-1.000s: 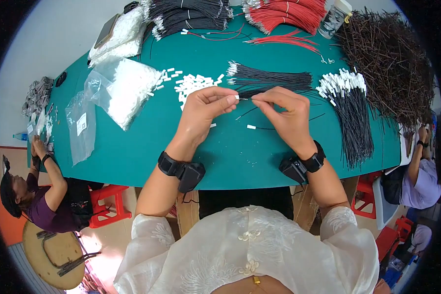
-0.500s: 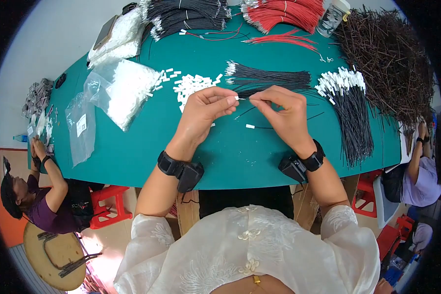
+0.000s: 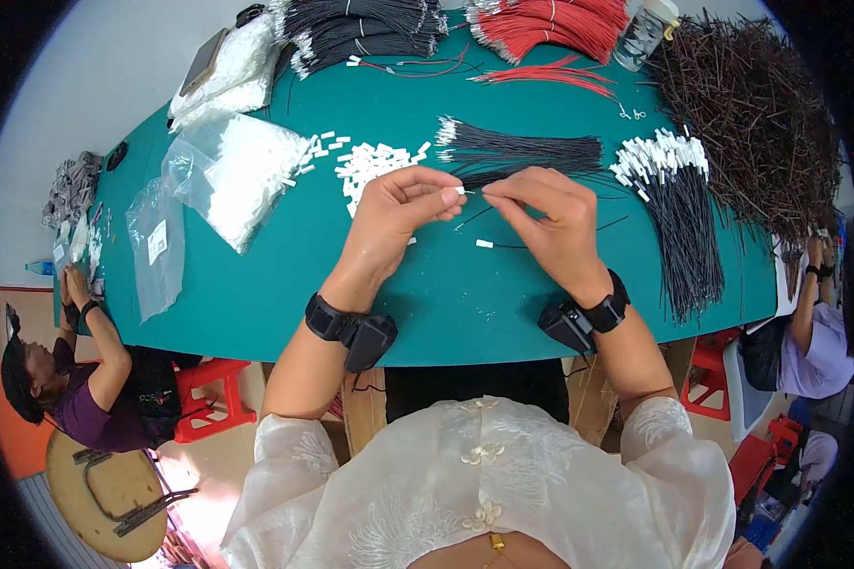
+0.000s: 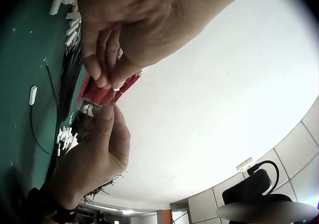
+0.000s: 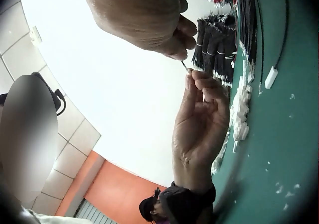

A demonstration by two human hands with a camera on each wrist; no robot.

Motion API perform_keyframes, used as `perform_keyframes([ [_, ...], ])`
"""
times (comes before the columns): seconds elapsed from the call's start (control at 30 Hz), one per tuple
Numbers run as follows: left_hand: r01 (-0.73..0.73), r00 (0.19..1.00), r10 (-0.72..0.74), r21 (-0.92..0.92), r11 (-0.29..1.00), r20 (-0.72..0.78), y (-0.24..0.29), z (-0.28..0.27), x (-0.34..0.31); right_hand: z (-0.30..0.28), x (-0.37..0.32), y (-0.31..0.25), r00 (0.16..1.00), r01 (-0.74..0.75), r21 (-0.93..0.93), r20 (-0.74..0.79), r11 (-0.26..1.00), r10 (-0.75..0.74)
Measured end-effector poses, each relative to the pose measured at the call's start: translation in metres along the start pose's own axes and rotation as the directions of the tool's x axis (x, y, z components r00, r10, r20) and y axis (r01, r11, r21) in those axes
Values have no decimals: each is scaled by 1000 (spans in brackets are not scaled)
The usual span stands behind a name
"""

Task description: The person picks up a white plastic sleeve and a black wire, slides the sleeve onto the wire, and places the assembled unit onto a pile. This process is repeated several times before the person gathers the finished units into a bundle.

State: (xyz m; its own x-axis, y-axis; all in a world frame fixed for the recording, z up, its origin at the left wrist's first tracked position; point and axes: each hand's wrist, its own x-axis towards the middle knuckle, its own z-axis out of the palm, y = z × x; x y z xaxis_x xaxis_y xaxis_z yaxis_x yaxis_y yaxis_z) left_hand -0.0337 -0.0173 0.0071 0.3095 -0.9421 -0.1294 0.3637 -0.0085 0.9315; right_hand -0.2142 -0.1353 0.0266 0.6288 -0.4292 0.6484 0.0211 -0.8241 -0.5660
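Note:
Over the table's middle, the left hand (image 3: 394, 220) pinches a small white connector (image 3: 460, 191) between thumb and forefinger. Facing it, the right hand (image 3: 560, 223) pinches a thin dark wire close to its tip; in the right wrist view the wire (image 5: 184, 63) spans the short gap between both sets of fingertips. Whether the wire's end is inside the connector cannot be told. Below the hands lies a black wire with a white connector (image 3: 485, 244) on its end. Behind them is a bundle of loose black wires (image 3: 531, 150), and left of that a pile of white connectors (image 3: 380, 163).
Finished-looking black wires with white ends (image 3: 678, 209) lie at right, beside a brown tangled heap (image 3: 750, 114). Red bundles (image 3: 550, 24) and black bundles (image 3: 361, 33) stand at the back. Bags of white pieces (image 3: 251, 175) lie left. People sit at both sides.
The two hands stay almost in place, with the right hand a little further left than a second ago. Both pinches hold throughout.

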Motion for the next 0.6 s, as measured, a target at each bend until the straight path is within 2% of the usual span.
perform_keyframes([
  [0.23, -71, 996, 75, 87, 994, -46, -1, 2, -2, -1, 0, -1, 1000, -1, -16, 3, 1000, 1],
  [0.33, -85, 994, 96, 178, 980, -58, 0, 1, -2, 0, -1, 0, 1000, -20, -8, 0, 1000, 20],
  [0.43, -75, 995, 85, 159, 984, -59, 0, 0, -2, 1, -2, 0, 987, -158, 110, 36, 981, 155],
  [0.6, -52, 996, 62, 127, 990, -70, -1, 5, -3, 0, 1, 0, 980, -199, 190, 37, 961, 196],
])
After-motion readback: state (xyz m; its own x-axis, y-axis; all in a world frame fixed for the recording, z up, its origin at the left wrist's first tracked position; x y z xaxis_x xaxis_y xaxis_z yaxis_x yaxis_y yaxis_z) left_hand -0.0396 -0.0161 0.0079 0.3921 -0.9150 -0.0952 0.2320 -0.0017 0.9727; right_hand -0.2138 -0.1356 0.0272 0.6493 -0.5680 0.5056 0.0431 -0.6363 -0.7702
